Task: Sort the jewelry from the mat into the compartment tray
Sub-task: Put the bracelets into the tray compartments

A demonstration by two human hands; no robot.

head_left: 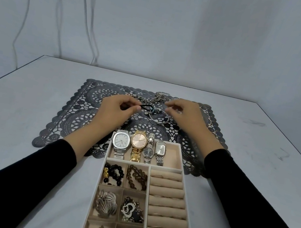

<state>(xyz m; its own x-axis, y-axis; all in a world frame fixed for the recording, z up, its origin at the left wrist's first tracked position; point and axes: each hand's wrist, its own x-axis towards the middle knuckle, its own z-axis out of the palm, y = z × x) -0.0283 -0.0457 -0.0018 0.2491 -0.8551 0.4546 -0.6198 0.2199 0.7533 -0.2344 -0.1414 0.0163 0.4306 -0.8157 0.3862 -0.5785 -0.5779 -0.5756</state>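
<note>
Over the dark lace mat (87, 107), on the pale table (26, 113): left hand (121, 107) with thumb and forefinger pinched on 1 end of a black cord bracelet (146, 107), lifted slightly or lying on the mat, hard to tell which. Just right of it, right hand (183, 113) with fingers curled down toward the same small heap; impossible to tell whether grasping anything or merely touching. Between the 2 hands, a silver bangle (161, 118) on the mat, close against the bracelet's far end. Behind, near the mat's far edge, a tangle of silver chain (158, 96). Nearer the camera, overlapping the mat's near edge, the beige compartment tray (182, 155). In its far, wide compartment, 4 watches side by side: a square silver watch (121, 141), a round gold watch (138, 141), a small dark-faced watch (148, 151), a rectangular silver watch (160, 149). Below, on the left, small compartments in 2 columns: black beads (113, 173) with a gold charm, brown beads (137, 177), a silver fan-shaped piece (106, 203), a heart pendant (129, 209), then tangled pieces too blurred to name. On the right, a column of ring rolls (167, 196). Black sleeves (37, 164) on both forearms
</note>
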